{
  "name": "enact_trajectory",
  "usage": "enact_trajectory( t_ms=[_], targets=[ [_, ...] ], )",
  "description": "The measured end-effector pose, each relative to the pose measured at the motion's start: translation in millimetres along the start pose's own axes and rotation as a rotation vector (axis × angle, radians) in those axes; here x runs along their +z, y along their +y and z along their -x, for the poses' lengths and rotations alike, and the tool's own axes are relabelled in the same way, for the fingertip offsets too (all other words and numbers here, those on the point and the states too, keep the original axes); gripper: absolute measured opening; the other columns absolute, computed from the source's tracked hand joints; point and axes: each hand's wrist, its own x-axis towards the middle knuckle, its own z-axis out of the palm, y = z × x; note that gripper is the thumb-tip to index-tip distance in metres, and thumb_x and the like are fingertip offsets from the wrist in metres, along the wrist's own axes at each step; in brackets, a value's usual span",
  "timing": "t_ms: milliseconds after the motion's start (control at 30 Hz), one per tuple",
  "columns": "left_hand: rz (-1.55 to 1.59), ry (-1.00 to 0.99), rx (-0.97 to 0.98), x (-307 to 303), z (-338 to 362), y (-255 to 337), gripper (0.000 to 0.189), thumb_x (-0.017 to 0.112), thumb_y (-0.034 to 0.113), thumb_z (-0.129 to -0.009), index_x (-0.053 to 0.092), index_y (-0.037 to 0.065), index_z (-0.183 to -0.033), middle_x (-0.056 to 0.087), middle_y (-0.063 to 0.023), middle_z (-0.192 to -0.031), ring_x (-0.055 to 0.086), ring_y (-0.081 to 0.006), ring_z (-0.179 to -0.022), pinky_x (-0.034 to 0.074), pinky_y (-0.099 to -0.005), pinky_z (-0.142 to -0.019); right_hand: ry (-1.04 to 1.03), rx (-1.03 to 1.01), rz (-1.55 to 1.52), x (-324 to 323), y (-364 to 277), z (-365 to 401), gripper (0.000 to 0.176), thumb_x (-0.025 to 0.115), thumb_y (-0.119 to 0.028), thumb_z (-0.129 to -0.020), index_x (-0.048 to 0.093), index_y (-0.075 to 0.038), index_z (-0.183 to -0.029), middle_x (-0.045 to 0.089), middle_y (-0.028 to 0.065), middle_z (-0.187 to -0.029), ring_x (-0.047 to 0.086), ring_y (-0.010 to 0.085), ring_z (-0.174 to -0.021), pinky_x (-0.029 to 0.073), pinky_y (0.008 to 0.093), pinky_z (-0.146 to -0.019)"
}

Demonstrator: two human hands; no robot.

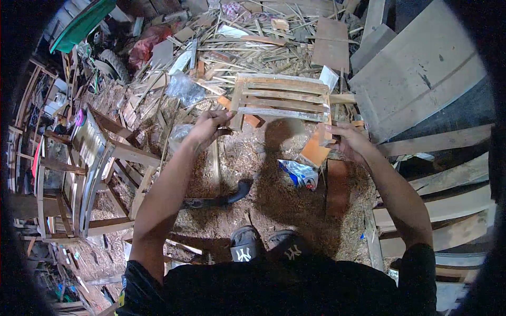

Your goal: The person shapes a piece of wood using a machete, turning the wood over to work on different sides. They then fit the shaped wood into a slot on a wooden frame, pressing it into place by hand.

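Out in front of me, a slatted wooden chair back [284, 96] is held up between both hands, with several curved slats across it. My left hand [211, 126] grips its lower left upright, fingers closed round the wood. On the other side my right hand [348, 139] is closed on the lower right upright. An orange-brown piece of board [315, 149] lies just below the right hand. Beneath it is a blue and white plastic packet [299, 174] on the floor.
Scrap wood strips [253, 52] are heaped at the back. A wooden chair frame [89, 179] lies to my left. Large boards [421, 73] lean at the right, above more slatted wooden pieces [448, 210]. A dark bent pipe [226, 197] lies near my sandals [245, 243].
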Motion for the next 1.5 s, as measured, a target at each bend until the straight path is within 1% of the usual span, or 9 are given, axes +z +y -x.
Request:
enact_trajectory(
  t_ms=[200, 267, 400, 467, 667, 867, 1033, 1333, 1500],
  targets=[
    [-0.021, 0.014, -0.043, 4.5, 3.0, 7.1, 0.031, 0.06, 0.024, -0.097, 0.059, -0.006, -0.105, 0.059, -0.0071, -0.087, 0.062, -0.0168, -0.076, 0.061, -0.0375, -0.076, -0.004, 0.004, 0.049, 5.5, -6.5, 0.5, 0.043, 0.069, -0.022, -0.091, 0.055, 0.005, -0.121, 0.063, 0.0138, -0.116, 0.064, 0.0215, -0.105, 0.055, 0.0358, -0.09],
    [0.021, 0.078, -0.129, 6.6, -3.7, 10.0, 0.047, 0.061, 0.034, -0.095, 0.055, -0.01, -0.113, 0.063, -0.0123, -0.094, 0.066, -0.0199, -0.085, 0.062, -0.0383, -0.076, -0.024, -0.001, 0.069, 7.2, -9.7, 1.1, 0.043, 0.069, -0.022, -0.091, 0.055, 0.005, -0.121, 0.063, 0.014, -0.116, 0.064, 0.0211, -0.104, 0.056, 0.0352, -0.089],
    [-0.168, 0.208, -0.129, 35.2, 6.0, 24.8, 0.057, 0.065, 0.043, -0.092, 0.055, -0.005, -0.119, 0.063, -0.0119, -0.1, 0.065, -0.02, -0.085, 0.061, -0.0377, -0.071, -0.018, 0.029, 0.129, 11.2, -17.2, -1.0, 0.044, 0.072, -0.027, -0.089, 0.057, 0.003, -0.117, 0.064, 0.0121, -0.112, 0.066, 0.0197, -0.098, 0.057, 0.0342, -0.086],
    [-0.278, 0.216, -0.086, 37.6, 1.6, 25.0, 0.064, 0.071, 0.051, -0.085, 0.059, -0.005, -0.114, 0.064, -0.0122, -0.098, 0.065, -0.0199, -0.081, 0.06, -0.0367, -0.066, -0.008, 0.035, 0.149, 9.7, -19.6, -5.9, 0.045, 0.073, -0.03, -0.088, 0.058, 0.002, -0.116, 0.065, 0.0111, -0.109, 0.066, 0.0189, -0.096, 0.057, 0.034, -0.085],
    [-0.377, 0.204, -0.055, 36.4, -4.3, 21.7, 0.059, 0.073, 0.053, -0.083, 0.066, -0.004, -0.095, 0.065, -0.0107, -0.084, 0.065, -0.0183, -0.071, 0.058, -0.0331, -0.061, 0.14, 0.079, 0.095, 28.0, -31.4, -6.0, 0.053, 0.075, -0.041, -0.085, 0.059, 0.0, -0.114, 0.066, 0.0073, -0.1, 0.066, 0.0173, -0.088, 0.058, 0.0344, -0.079],
    [-0.452, 0.188, -0.015, 44.4, 7.0, 26.8, 0.056, 0.074, 0.054, -0.081, 0.066, -0.002, -0.086, 0.065, -0.0085, -0.075, 0.064, -0.0173, -0.062, 0.058, -0.0321, -0.058, 0.222, 0.136, 0.323, 29.0, -26.5, -14.1, 0.054, 0.072, -0.042, -0.087, 0.056, 0.0, -0.117, 0.065, 0.0075, -0.1, 0.066, 0.0185, -0.089, 0.058, 0.0367, -0.079],
    [-0.457, 0.208, -0.027, 37.6, -1.0, 19.2, 0.054, 0.075, 0.053, -0.081, 0.066, -0.001, -0.083, 0.065, -0.0083, -0.075, 0.064, -0.0171, -0.061, 0.058, -0.032, -0.056, 0.251, 0.134, 0.315, 31.3, -24.5, -17.1, 0.047, 0.071, -0.038, -0.087, 0.059, -0.001, -0.112, 0.066, 0.0074, -0.097, 0.066, 0.0168, -0.085, 0.058, 0.0337, -0.071],
    [-0.454, 0.231, -0.027, 38.5, -3.5, 18.1, 0.052, 0.075, 0.05, -0.081, 0.065, -0.001, -0.079, 0.064, -0.008, -0.07, 0.064, -0.0173, -0.059, 0.056, -0.0303, -0.052, 0.266, 0.17, 0.289, 39.1, -30.8, -15.1, 0.041, 0.072, -0.034, -0.087, 0.06, -0.002, -0.109, 0.067, 0.0055, -0.091, 0.066, 0.0162, -0.081, 0.056, 0.0331, -0.07],
    [-0.472, 0.249, -0.031, 40.5, -2.0, 20.3, 0.054, 0.075, 0.051, -0.082, 0.064, -0.002, -0.082, 0.064, -0.0079, -0.071, 0.063, -0.0168, -0.058, 0.055, -0.0302, -0.051, 0.237, 0.151, 0.271, 33.0, -29.0, -13.6, 0.043, 0.072, -0.036, -0.087, 0.059, -0.002, -0.11, 0.066, 0.0069, -0.096, 0.066, 0.0181, -0.084, 0.057, 0.0376, -0.078]
  ],
)
